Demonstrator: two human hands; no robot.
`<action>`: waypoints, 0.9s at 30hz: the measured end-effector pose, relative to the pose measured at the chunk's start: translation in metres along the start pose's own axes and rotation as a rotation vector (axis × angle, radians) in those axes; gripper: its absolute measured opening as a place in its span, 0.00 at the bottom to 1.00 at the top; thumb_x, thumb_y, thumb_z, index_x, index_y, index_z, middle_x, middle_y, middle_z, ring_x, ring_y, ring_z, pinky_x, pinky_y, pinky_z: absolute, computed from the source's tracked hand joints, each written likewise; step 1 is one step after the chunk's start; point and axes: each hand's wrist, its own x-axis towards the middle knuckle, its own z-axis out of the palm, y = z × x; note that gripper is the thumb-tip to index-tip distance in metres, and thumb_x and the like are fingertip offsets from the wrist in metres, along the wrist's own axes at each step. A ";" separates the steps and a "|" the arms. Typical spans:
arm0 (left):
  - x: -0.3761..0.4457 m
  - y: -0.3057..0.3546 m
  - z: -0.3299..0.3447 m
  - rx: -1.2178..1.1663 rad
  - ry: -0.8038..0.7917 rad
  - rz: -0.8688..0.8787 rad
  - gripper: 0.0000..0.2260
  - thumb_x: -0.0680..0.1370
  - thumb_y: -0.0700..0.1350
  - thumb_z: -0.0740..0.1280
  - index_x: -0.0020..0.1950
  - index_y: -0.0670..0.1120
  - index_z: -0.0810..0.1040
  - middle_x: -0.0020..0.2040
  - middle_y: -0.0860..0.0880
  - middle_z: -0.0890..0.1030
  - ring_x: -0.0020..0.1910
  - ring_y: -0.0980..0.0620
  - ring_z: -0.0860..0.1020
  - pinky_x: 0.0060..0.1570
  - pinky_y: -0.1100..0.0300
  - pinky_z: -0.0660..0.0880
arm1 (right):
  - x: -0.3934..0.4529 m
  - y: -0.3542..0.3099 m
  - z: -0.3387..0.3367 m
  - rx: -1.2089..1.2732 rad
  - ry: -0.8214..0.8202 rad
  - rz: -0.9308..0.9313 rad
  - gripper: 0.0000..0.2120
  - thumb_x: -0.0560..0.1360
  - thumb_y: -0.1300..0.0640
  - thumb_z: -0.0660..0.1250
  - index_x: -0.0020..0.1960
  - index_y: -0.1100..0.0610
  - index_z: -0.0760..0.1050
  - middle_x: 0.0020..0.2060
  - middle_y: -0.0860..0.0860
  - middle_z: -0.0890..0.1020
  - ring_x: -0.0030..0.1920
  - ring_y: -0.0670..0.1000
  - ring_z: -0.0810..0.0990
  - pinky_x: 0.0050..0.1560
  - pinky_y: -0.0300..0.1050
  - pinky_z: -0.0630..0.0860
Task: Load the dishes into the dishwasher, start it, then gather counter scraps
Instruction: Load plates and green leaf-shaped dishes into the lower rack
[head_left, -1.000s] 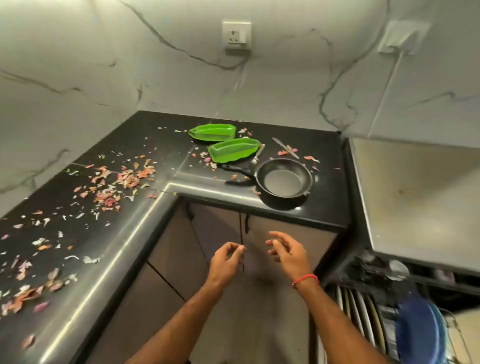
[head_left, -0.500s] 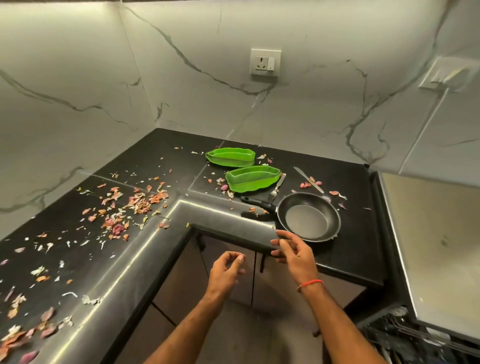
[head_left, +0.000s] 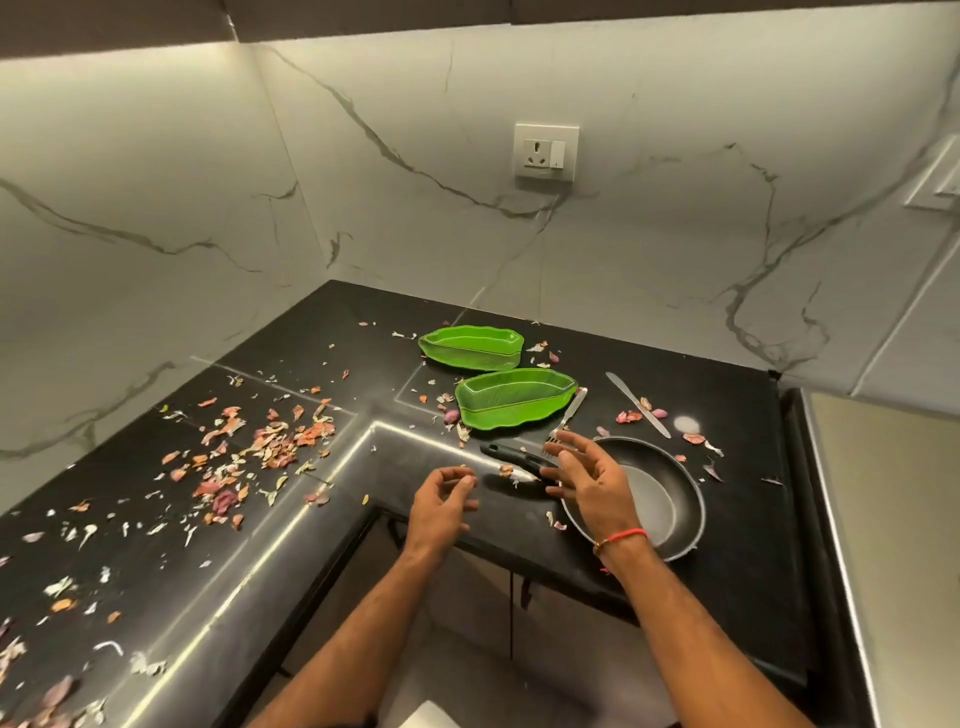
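Since half a second ago both hands have moved forward from in front of the cabinet doors to above the black counter (head_left: 727, 571). The right hand (head_left: 592, 480), which was at the counter edge just short of the pan (head_left: 657, 501), now hangs over the pan's left rim and the near end of its handle (head_left: 511, 460). The left hand (head_left: 441, 501) has come up over the counter's inner corner, beside the handle's tip.

The right hand is spread, fingers straight and fanned toward the handle, palm turned left, gripping nothing; whether it touches the handle cannot be told. A red thread (head_left: 623, 536) circles its wrist. The left hand is loosely curled, thumb near the fingertips, holding nothing.

The pan sits near the counter's front edge. Behind it lie two green leaf-shaped trays (head_left: 514, 397), a fork (head_left: 570, 410) just beside the nearer tray, and a knife (head_left: 638, 404) to the right. Onion-skin scraps (head_left: 249, 447) are strewn mostly over the left counter, a few near the pan.

A wall socket (head_left: 545, 151) carries no readable writing
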 end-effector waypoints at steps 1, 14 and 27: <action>0.010 0.001 0.000 0.001 0.004 -0.008 0.05 0.81 0.43 0.67 0.56 0.48 0.78 0.53 0.48 0.84 0.45 0.50 0.85 0.34 0.59 0.77 | 0.005 0.002 0.002 0.010 0.006 0.010 0.12 0.81 0.62 0.63 0.62 0.55 0.77 0.53 0.51 0.85 0.50 0.56 0.84 0.50 0.52 0.82; 0.174 0.009 0.021 -0.102 -0.099 -0.376 0.09 0.84 0.43 0.62 0.64 0.48 0.71 0.49 0.42 0.79 0.36 0.45 0.83 0.20 0.60 0.75 | 0.068 0.010 0.032 -0.063 0.173 0.046 0.11 0.81 0.63 0.62 0.59 0.56 0.79 0.49 0.54 0.85 0.52 0.61 0.82 0.55 0.60 0.80; 0.214 0.015 0.024 -0.343 -0.115 -0.407 0.06 0.83 0.40 0.62 0.53 0.46 0.65 0.41 0.39 0.78 0.26 0.51 0.82 0.22 0.60 0.77 | 0.075 0.022 0.054 -0.088 0.315 0.027 0.12 0.80 0.65 0.62 0.59 0.55 0.79 0.49 0.55 0.85 0.46 0.55 0.83 0.47 0.48 0.80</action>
